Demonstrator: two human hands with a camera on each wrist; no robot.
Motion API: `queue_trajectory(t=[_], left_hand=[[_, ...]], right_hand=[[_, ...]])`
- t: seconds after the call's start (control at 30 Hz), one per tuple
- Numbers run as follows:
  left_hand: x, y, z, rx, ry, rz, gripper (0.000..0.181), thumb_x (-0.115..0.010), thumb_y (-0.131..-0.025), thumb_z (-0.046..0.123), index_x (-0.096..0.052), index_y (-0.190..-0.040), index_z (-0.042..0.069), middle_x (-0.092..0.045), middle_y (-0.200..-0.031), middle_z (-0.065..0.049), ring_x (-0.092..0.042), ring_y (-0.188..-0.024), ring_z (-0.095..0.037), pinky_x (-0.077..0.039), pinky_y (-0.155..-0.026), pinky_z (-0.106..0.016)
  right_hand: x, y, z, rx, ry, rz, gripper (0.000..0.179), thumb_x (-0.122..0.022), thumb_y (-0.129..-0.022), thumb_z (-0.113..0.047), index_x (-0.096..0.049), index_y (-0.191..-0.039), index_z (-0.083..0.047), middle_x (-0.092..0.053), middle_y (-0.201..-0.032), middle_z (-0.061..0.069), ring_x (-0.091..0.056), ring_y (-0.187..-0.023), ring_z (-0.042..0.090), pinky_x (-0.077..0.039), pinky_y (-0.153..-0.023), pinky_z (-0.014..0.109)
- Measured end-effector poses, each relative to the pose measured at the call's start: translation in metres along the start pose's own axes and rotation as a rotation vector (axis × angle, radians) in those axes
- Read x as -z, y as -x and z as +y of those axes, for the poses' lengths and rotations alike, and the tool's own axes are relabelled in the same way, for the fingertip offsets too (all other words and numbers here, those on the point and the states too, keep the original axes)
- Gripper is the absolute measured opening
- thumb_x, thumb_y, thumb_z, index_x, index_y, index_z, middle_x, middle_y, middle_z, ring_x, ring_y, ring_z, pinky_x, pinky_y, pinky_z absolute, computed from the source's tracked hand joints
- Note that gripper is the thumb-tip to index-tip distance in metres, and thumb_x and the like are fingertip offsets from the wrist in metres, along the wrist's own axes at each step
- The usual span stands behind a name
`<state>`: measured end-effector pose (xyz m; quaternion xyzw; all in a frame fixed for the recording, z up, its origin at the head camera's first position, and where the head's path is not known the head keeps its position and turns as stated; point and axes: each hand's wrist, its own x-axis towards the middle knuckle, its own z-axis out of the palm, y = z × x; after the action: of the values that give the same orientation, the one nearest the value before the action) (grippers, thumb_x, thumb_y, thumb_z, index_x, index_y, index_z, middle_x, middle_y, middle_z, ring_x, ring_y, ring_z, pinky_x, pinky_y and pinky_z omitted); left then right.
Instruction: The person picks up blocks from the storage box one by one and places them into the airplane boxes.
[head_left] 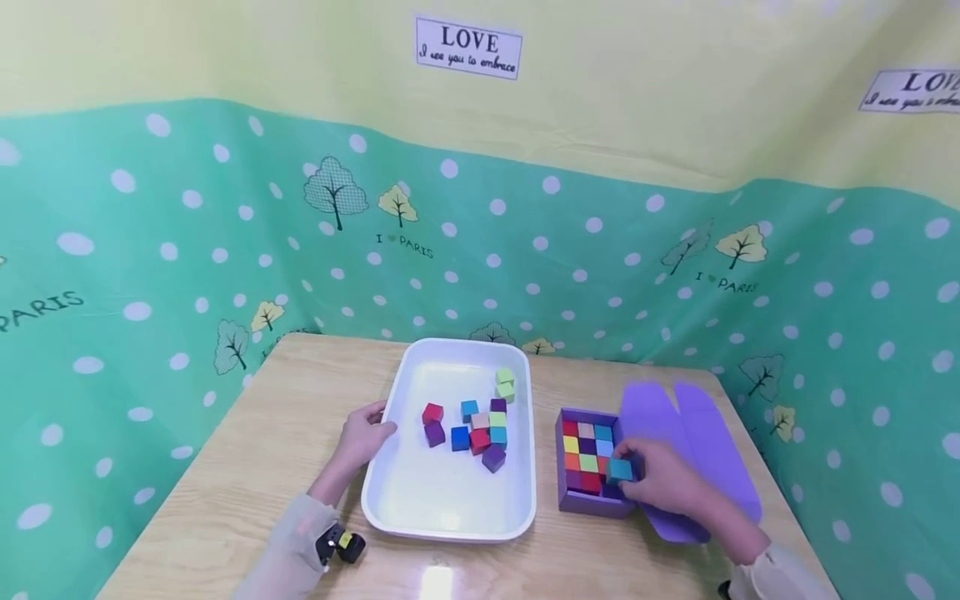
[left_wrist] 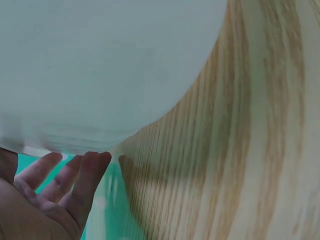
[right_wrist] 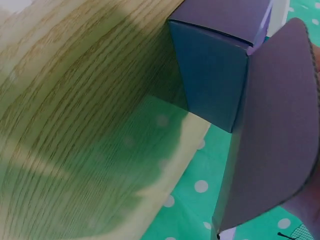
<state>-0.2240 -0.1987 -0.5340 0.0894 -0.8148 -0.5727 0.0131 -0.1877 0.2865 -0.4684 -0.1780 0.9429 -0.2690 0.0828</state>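
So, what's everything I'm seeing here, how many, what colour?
Table: 1, light wood, in the middle
Cloth: pieces unclear, yellow and green, around the table
Tray: 1, white, on the table
Loose cubes: 12 visible, mixed colours, in the tray
Box: 1, purple, right of the tray
Lid: 1, purple, right of the box
Packed cubes: about 12, mixed colours, inside the box
Held cube: 1, teal, over the box
Sleeves: 2, pale, near edge
Wrist gadgets: 2, black, beside the sleeves
Left hand: 1, bare, tray's left rim
Right hand: 1, bare, gripping the held cube
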Motion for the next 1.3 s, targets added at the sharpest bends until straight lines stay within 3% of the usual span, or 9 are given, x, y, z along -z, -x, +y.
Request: queue_trajectory(t=[0.27,0.6,0.93,1.3], left_hand=[[-0.003,0.000,-0.001,-0.006,-0.011,0.014,0.055,-0.061,-0.081,0.003,-0.052,-0.134,-0.007,-0.061,-0.120,-0.030,-0.062,-0.105,-0.041,-0.057,-0.082,-0.042],[-0.005,-0.007,0.006,-0.002,0.023,-0.022,0.057,-0.062,-0.082,0.004,-0.049,-0.136,-0.006,-0.059,-0.123,-0.030,-0.060,-0.108,-0.041,-0.057,-0.083,-0.042],[-0.002,-0.006,-0.006,0.022,0.019,-0.006,0.057,-0.062,-0.081,0.004,-0.050,-0.136,-0.005,-0.059,-0.123,-0.029,-0.061,-0.107,-0.040,-0.057,-0.082,-0.041],[-0.004,-0.006,-0.004,0.025,0.034,0.014,0.055,-0.063,-0.081,0.005,-0.053,-0.134,-0.004,-0.060,-0.121,-0.029,-0.062,-0.105,-0.040,-0.058,-0.079,-0.040]], right_hand=[[-0.013,-0.004,0.008,-0.051,0.089,-0.007,0.034,-0.084,-0.070,-0.015,-0.064,-0.097,-0.019,-0.061,-0.095,-0.004,-0.053,-0.086,0.016,-0.052,-0.079,0.039],[-0.010,-0.009,0.002,-0.177,0.114,-0.055,0.038,-0.086,-0.069,-0.014,-0.068,-0.103,-0.016,-0.063,-0.099,-0.002,-0.054,-0.086,0.018,-0.054,-0.082,0.044],[-0.015,-0.012,0.004,-0.149,0.115,-0.079,0.035,-0.087,-0.068,-0.020,-0.070,-0.098,-0.019,-0.061,-0.094,-0.005,-0.052,-0.085,0.015,-0.052,-0.081,0.040],[-0.012,-0.013,-0.002,-0.146,0.148,-0.094,0.034,-0.089,-0.067,-0.018,-0.069,-0.094,-0.018,-0.059,-0.089,-0.003,-0.051,-0.082,0.017,-0.052,-0.076,0.038]])
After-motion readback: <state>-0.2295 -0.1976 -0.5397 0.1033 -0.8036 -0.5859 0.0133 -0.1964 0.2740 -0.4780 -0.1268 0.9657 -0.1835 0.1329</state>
